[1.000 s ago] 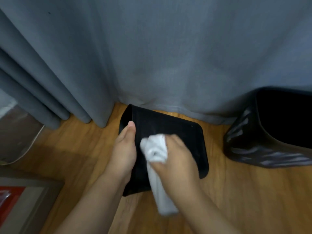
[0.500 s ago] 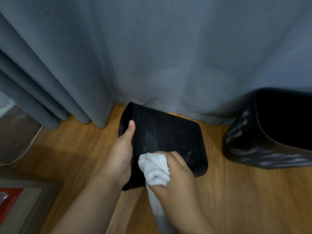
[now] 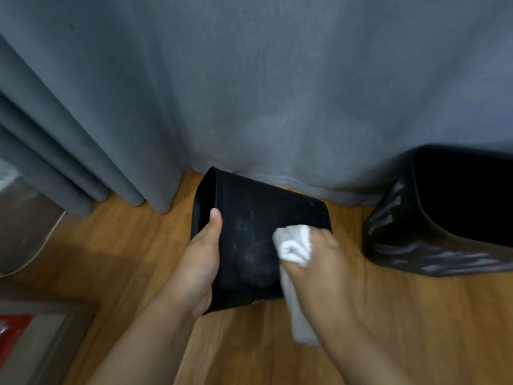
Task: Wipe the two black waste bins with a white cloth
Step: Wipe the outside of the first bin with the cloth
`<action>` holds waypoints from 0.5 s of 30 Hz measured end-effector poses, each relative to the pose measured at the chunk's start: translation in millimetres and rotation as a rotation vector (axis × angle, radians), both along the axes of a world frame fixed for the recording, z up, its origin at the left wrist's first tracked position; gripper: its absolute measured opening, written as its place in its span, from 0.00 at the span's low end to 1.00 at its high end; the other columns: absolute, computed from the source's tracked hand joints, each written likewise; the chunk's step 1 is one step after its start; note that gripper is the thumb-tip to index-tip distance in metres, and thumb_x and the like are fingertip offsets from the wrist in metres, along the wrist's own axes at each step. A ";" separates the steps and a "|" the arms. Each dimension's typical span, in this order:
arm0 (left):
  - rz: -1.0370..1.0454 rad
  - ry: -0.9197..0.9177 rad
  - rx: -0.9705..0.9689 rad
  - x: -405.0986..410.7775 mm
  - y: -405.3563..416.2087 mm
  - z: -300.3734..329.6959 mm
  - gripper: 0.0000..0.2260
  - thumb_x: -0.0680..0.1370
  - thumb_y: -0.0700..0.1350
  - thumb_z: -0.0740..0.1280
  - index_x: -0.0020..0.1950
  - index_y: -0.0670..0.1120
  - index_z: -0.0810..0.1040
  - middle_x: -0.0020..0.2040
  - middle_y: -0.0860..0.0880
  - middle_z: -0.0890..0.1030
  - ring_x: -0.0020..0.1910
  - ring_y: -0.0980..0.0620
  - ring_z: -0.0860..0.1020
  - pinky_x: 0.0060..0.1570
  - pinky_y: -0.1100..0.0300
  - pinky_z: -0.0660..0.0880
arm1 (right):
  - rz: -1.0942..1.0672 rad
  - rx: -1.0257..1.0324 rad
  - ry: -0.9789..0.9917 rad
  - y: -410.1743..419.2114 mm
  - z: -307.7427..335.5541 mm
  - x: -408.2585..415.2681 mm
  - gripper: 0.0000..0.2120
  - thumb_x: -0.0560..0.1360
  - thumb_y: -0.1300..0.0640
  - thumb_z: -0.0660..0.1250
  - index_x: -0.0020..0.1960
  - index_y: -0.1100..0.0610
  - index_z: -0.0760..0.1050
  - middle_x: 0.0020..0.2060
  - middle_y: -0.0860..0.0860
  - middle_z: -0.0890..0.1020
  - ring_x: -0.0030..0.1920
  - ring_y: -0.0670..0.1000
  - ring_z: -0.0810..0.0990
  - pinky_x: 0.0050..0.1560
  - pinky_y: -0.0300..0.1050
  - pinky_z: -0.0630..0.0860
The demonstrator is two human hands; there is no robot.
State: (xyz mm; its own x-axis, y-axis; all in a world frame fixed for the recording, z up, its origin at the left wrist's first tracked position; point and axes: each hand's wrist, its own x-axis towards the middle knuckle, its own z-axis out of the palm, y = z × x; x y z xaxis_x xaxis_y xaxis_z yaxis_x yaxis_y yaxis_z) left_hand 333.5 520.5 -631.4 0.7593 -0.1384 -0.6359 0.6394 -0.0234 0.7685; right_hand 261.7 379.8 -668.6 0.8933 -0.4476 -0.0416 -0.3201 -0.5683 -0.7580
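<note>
A small black waste bin (image 3: 249, 218) lies tipped on its side on the wooden floor, its base toward me. My left hand (image 3: 200, 262) grips its left edge, thumb on the upturned side. My right hand (image 3: 322, 262) holds a bunched white cloth (image 3: 294, 245) and presses it on the right part of that side; a tail of cloth hangs below my wrist. A second, larger black waste bin (image 3: 433, 240) stands upright at the right, untouched.
A grey curtain (image 3: 249, 93) hangs to the floor right behind both bins. The wooden floor (image 3: 416, 315) spreads out in front. A low grey piece with a red patch (image 3: 33, 337) sits at the bottom left, a pale cable beside it.
My right hand slid the cloth down the bin's side toward me, then across to the right part. My left hand kept its grip on the left edge.
</note>
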 end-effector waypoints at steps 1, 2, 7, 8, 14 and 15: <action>0.010 0.002 0.012 0.8 -2.1 1.2 0.22 0.80 0.63 0.54 0.58 0.50 0.79 0.46 0.51 0.85 0.45 0.54 0.84 0.37 0.62 0.77 | 0.037 0.045 -0.072 15.0 14.5 2.1 0.10 0.68 0.52 0.67 0.49 0.48 0.71 0.43 0.44 0.71 0.43 0.47 0.74 0.38 0.34 0.68; 0.008 0.006 0.014 2.1 -2.5 -0.5 0.23 0.81 0.62 0.55 0.54 0.47 0.80 0.41 0.51 0.86 0.39 0.55 0.84 0.34 0.63 0.78 | 0.109 0.059 -0.129 30.3 21.0 4.7 0.10 0.66 0.50 0.64 0.47 0.46 0.70 0.42 0.44 0.71 0.41 0.47 0.74 0.38 0.34 0.69; -0.001 0.024 -0.007 1.6 0.5 1.5 0.25 0.81 0.60 0.56 0.43 0.39 0.77 0.27 0.47 0.82 0.26 0.56 0.81 0.21 0.69 0.73 | 0.185 0.048 -0.206 60.2 20.9 0.1 0.13 0.65 0.47 0.58 0.46 0.48 0.75 0.39 0.44 0.76 0.38 0.44 0.77 0.37 0.41 0.75; -0.028 0.014 -0.024 1.7 1.2 -1.2 0.24 0.81 0.60 0.56 0.47 0.41 0.78 0.29 0.49 0.84 0.27 0.57 0.82 0.23 0.68 0.74 | 0.219 0.026 -0.217 56.0 23.1 -1.9 0.16 0.65 0.47 0.57 0.46 0.52 0.77 0.39 0.45 0.76 0.37 0.43 0.76 0.37 0.39 0.75; -0.007 -0.047 -0.004 2.2 -1.3 -12.3 0.22 0.83 0.57 0.53 0.46 0.41 0.77 0.27 0.53 0.82 0.37 0.54 0.83 0.32 0.65 0.76 | 0.233 -0.082 -0.175 38.0 37.2 17.2 0.16 0.71 0.48 0.68 0.56 0.49 0.71 0.51 0.44 0.71 0.49 0.46 0.73 0.49 0.43 0.74; 0.000 -0.072 -0.007 -0.4 0.6 -9.0 0.22 0.84 0.55 0.52 0.50 0.40 0.78 0.25 0.54 0.81 0.44 0.48 0.82 0.33 0.66 0.75 | 0.223 -0.102 -0.184 38.3 38.8 21.1 0.15 0.72 0.49 0.69 0.56 0.49 0.71 0.51 0.44 0.72 0.50 0.47 0.73 0.49 0.44 0.74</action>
State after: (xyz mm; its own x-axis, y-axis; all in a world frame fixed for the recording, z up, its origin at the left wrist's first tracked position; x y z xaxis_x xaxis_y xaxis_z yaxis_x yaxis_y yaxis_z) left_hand 333.1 521.1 -640.4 0.8027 -0.1429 -0.5790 0.5828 -0.0178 0.8124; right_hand 282.7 418.1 -629.8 0.9584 -0.2329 0.1647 -0.0415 -0.6852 -0.7272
